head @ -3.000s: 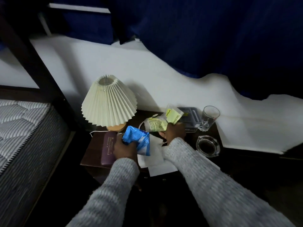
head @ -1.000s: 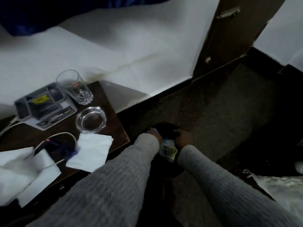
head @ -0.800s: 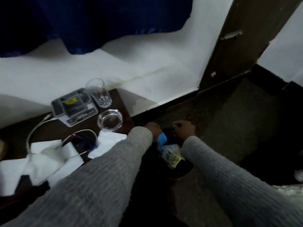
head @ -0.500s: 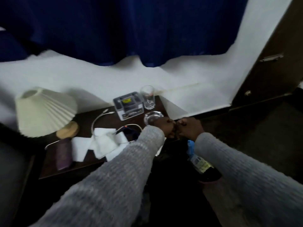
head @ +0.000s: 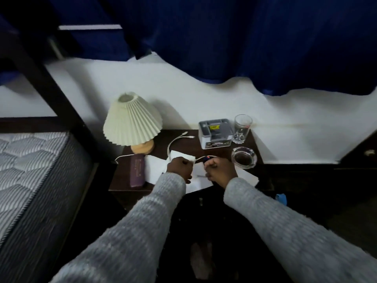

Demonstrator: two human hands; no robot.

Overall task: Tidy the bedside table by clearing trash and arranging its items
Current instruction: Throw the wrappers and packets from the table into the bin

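On the dark bedside table, several white tissues lie spread across the front half. My left hand is curled down on them, with a tissue edge bunched at its knuckles. Just to its right, my right hand is also curled over the tissues; what its fingers hold is hidden. A small dark-blue device with a red light peeks out above that hand. A white cable loops behind the hands. A purple book lies at the front left.
A pleated cream lamp stands at the back left. At the back right are a grey box, a drinking glass and a glass ashtray. A blue wrapper shows low on the right. The mattress is at left.
Both hands have left the bin on the floor at right, where the wrappers stay, and now rest on the tissues on the table. The view has swung back left.
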